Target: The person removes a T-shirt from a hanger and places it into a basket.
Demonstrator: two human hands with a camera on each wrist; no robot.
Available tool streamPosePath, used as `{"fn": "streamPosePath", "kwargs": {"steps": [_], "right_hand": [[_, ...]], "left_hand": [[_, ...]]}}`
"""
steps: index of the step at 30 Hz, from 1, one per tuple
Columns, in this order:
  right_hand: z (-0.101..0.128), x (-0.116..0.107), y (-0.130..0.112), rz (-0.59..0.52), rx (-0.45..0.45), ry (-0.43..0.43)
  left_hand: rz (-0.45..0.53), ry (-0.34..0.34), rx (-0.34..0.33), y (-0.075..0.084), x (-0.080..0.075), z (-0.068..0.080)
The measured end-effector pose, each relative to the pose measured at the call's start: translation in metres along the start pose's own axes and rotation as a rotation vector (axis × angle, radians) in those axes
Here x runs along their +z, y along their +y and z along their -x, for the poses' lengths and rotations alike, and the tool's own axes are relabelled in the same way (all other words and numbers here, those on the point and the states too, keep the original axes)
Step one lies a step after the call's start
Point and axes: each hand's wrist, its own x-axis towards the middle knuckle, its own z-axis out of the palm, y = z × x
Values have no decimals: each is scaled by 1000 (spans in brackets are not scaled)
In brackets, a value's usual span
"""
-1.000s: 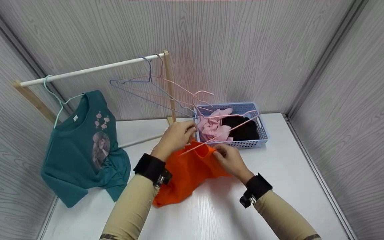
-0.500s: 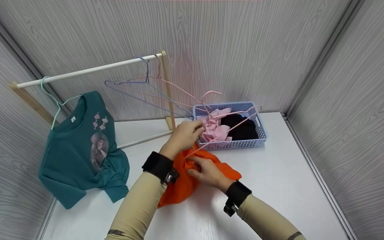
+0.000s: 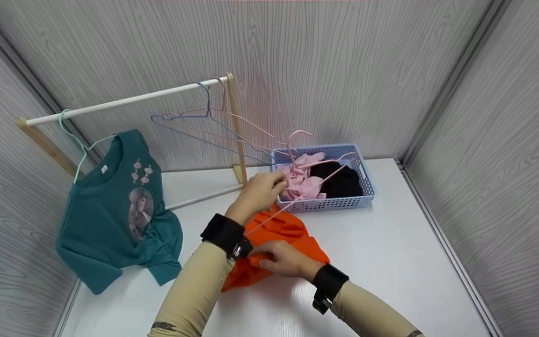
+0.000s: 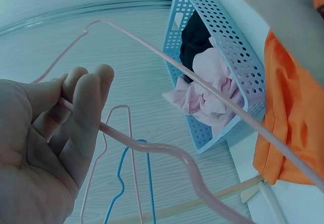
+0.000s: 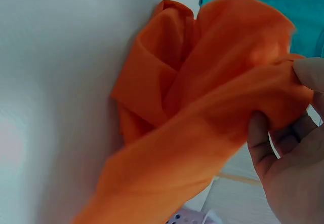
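Where the head camera looks: orange garment [image 3: 293, 231] on the person's side of the blue basket [image 3: 339, 203], long axis running from the basket's near-left corner towards the person.
Pink hanger [image 3: 317, 164]: hook above the basket's left part, lower bar slanting nearward over the garment; whether any is inside the cloth, cannot tell.
Nearer hand: right hand [image 3: 286, 260], well nearward of the basket, closer to the bar's low end than the left hand [image 3: 261, 191], just left of the basket.
Left wrist view: left fingers curled closed round the hanger's upper arm, beside the basket.
Right wrist view: right thumb and fingers pinch a garment fold, away from the basket.
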Motion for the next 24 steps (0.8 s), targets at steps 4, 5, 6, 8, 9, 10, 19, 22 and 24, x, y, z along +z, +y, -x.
{"fn": "streamPosePath", "kwargs": {"steps": [4, 5, 6, 8, 9, 10, 19, 22, 24], "right_hand": [[21, -9, 19, 5, 88, 19], [27, -12, 25, 3, 121, 27], [34, -16, 31, -2, 161, 33], [48, -24, 44, -1, 225, 54], [54, -28, 50, 1, 257, 61], [61, -32, 56, 4, 278, 67], [99, -54, 87, 1, 436, 67], [103, -57, 90, 7, 450, 69], [105, -58, 91, 20, 452, 70]], "left_hand": [[36, -51, -53, -8, -18, 11], [41, -65, -67, -12, -24, 15], [40, -78, -78, -16, -30, 19], [36, -106, -91, -26, -43, 27], [39, -122, -102, -31, -49, 32], [35, -139, -106, -36, -55, 36], [4, -262, -300, -79, -104, 78], [-2, -274, -407, -89, -124, 93], [16, -271, -461, -96, -134, 103]]}}
